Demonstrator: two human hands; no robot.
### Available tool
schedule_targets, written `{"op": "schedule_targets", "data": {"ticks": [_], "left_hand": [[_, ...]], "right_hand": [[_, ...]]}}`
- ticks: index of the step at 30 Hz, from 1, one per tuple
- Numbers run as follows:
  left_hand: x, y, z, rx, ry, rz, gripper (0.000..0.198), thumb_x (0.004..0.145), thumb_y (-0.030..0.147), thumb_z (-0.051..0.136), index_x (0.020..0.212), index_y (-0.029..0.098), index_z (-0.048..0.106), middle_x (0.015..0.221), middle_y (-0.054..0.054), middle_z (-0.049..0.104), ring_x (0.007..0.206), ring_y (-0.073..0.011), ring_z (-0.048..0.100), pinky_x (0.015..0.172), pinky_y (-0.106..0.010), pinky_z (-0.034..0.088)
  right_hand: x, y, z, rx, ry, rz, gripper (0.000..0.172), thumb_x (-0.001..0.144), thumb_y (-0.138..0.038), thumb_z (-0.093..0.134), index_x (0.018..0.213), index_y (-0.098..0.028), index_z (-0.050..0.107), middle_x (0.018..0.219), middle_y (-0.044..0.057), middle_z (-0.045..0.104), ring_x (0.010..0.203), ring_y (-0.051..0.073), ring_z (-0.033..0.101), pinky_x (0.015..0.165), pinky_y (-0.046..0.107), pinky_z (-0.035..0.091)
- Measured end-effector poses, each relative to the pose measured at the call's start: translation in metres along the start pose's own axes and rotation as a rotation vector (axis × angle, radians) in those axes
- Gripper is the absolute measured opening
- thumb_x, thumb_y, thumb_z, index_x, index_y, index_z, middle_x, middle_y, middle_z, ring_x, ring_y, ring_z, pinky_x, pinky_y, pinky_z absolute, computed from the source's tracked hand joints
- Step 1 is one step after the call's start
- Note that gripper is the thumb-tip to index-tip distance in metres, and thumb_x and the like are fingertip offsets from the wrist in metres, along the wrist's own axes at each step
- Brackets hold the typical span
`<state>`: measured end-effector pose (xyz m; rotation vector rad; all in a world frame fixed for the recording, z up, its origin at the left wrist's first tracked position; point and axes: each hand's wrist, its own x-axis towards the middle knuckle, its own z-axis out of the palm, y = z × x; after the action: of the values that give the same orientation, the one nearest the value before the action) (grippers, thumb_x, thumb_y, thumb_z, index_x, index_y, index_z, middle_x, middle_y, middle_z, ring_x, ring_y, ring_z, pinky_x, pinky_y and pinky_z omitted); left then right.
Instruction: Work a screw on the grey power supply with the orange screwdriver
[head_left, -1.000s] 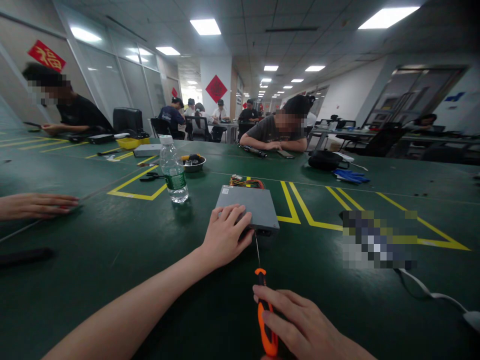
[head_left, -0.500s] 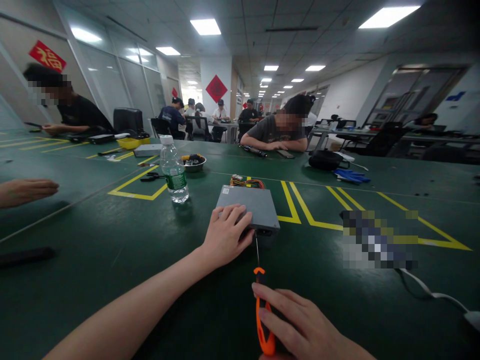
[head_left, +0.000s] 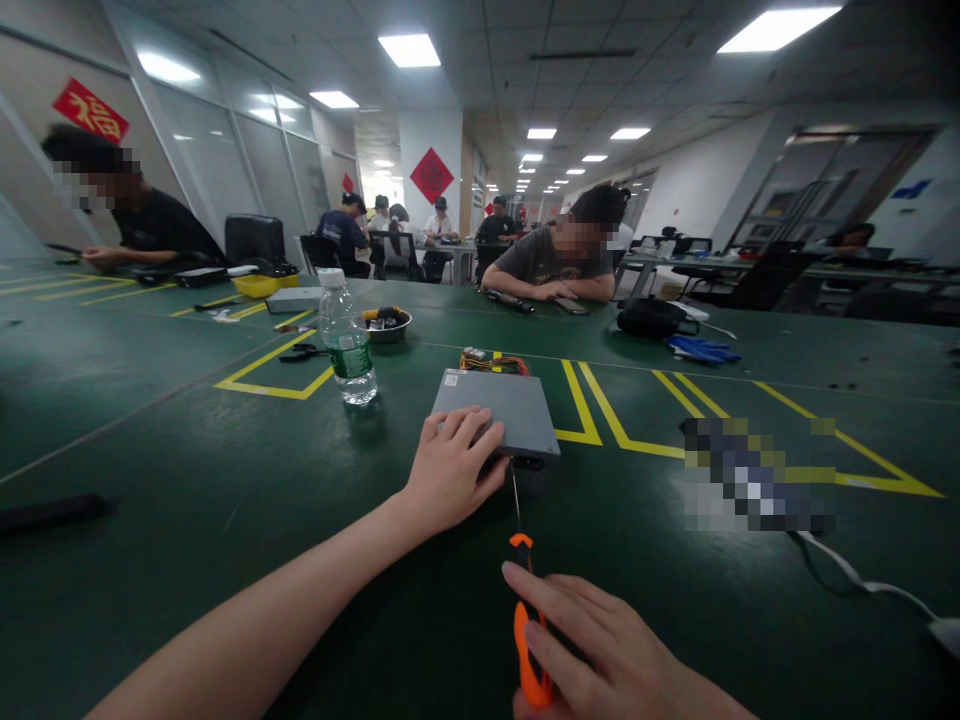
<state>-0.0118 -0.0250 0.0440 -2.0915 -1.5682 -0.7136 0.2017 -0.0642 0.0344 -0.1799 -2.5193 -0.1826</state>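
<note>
A grey metal computer power supply lies on the green table, with a bundle of coloured wires at its far side. My left hand grips its near left corner, fingers over the top and thumb along the front face. In my right hand is an orange and black screwdriver, held by the handle between fingers and thumb. The shaft points away from me, and its tip meets the front face beside my left thumb. Whether the tip sits in a screw is too small to tell.
Left of the power supply stands a water bottle, with a metal bowl of small items behind it. A blurred-out dark object with a white cable lies right. Blue gloves lie farther back. A person leans on the table opposite.
My right fingers have shifted slightly on the screwdriver handle, while my left hand has stayed on the power supply. Another person's hand at the left edge has gone out of view.
</note>
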Motion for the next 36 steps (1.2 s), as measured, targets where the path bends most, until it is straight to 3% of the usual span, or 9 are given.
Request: {"op": "schedule_targets", "data": {"ticks": [8,9,10,12,17,26,36], "left_hand": [[0.000,0.001,-0.001,0.004,-0.002,-0.004,0.029,0.086,0.036,0.045,0.110,0.022,0.054,0.118,-0.007,0.056,0.112,-0.0253,0.046,0.089,-0.042,0.032],[0.000,0.001,-0.001,0.002,-0.006,-0.005,0.030,0.086,0.036,0.044,0.110,0.022,0.054,0.119,-0.007,0.056,0.113,-0.0252,0.046,0.090,-0.042,0.032],[0.000,0.001,-0.001,0.001,-0.011,-0.005,0.030,0.086,0.037,0.044,0.110,0.022,0.054,0.119,-0.007,0.056,0.113,-0.0251,0.046,0.090,-0.042,0.032],[0.000,0.001,-0.001,0.000,-0.016,-0.007,0.029,0.086,0.037,0.044,0.110,0.022,0.054,0.119,-0.007,0.056,0.113,-0.0249,0.046,0.090,-0.042,0.031],[0.000,0.000,-0.001,-0.004,-0.013,-0.003,0.030,0.086,0.036,0.044,0.110,0.022,0.054,0.120,-0.007,0.055,0.113,-0.0253,0.046,0.090,-0.042,0.031],[0.000,0.000,-0.001,-0.019,-0.014,-0.004,0.030,0.086,0.036,0.045,0.110,0.023,0.054,0.119,-0.008,0.055,0.113,-0.0256,0.046,0.090,-0.043,0.031],[0.000,0.000,-0.001,-0.011,-0.016,-0.003,0.030,0.087,0.037,0.043,0.111,0.023,0.054,0.120,-0.007,0.055,0.113,-0.0254,0.045,0.090,-0.042,0.031]], "right_hand": [[-0.008,0.008,-0.010,-0.032,-0.034,-0.083,0.029,0.092,-0.028,0.045,0.117,-0.016,0.055,0.117,0.013,0.060,0.099,0.019,0.061,0.082,0.029,0.052],[-0.010,0.008,-0.010,-0.030,0.001,-0.111,0.027,0.092,-0.024,0.045,0.115,-0.017,0.056,0.114,0.012,0.062,0.096,0.018,0.062,0.080,0.027,0.052],[-0.012,0.008,-0.010,-0.038,0.127,-0.073,0.024,0.090,-0.019,0.046,0.111,-0.019,0.057,0.108,0.009,0.065,0.092,0.017,0.063,0.079,0.026,0.052],[-0.017,0.010,-0.010,-0.059,0.192,-0.013,0.022,0.089,-0.015,0.046,0.106,-0.021,0.058,0.102,0.007,0.067,0.087,0.015,0.064,0.076,0.024,0.052],[-0.023,0.017,-0.020,-0.112,0.060,-0.074,0.023,0.090,-0.024,0.042,0.100,-0.017,0.061,0.106,0.012,0.065,0.085,0.018,0.065,0.073,0.029,0.053],[-0.014,0.020,-0.026,-0.143,0.063,-0.106,0.021,0.086,-0.022,0.046,0.097,-0.015,0.062,0.102,0.013,0.066,0.081,0.017,0.065,0.072,0.027,0.053],[-0.026,0.019,-0.020,-0.117,0.013,-0.089,0.024,0.087,-0.024,0.047,0.104,-0.014,0.060,0.110,0.016,0.062,0.089,0.019,0.063,0.075,0.031,0.052]]}}
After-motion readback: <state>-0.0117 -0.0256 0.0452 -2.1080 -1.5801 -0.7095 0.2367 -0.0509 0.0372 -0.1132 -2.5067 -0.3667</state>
